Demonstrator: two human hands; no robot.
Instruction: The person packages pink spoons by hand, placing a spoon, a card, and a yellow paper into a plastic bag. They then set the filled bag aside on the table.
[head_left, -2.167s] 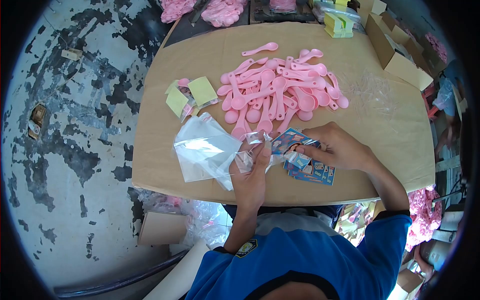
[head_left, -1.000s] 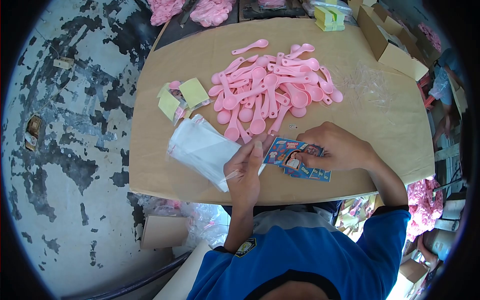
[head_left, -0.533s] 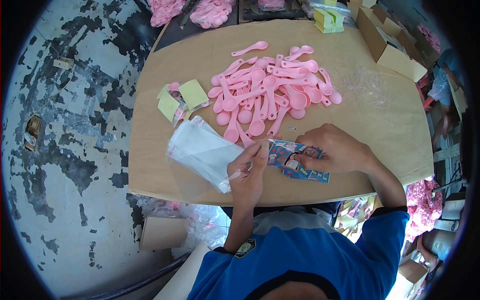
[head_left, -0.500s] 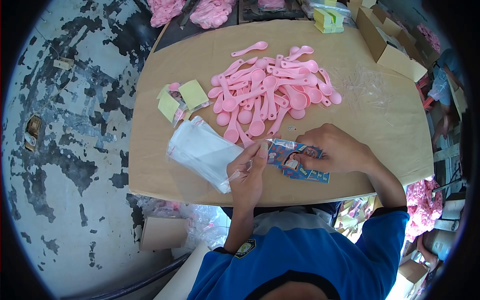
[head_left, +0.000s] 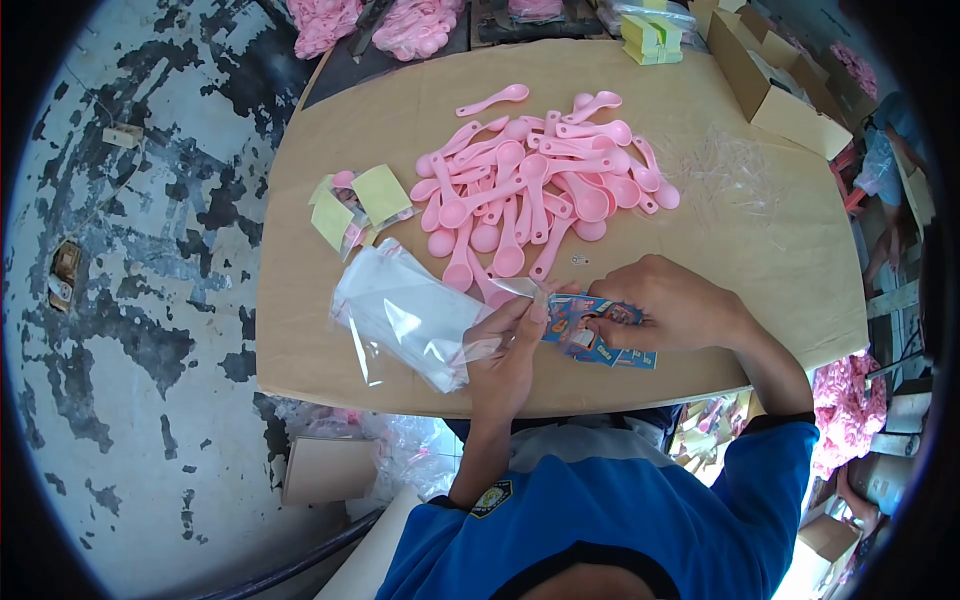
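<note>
Right hand point(head_left: 672, 305) on cards point(head_left: 612, 353) (print illegible), clear bag point(head_left: 405, 315)

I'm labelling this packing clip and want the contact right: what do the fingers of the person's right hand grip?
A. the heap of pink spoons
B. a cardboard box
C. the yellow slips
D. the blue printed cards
D: the right hand pinches the blue printed cards near the table's front edge, while the left hand pinches a clear bag. The pink spoons lie farther back, untouched.
</note>
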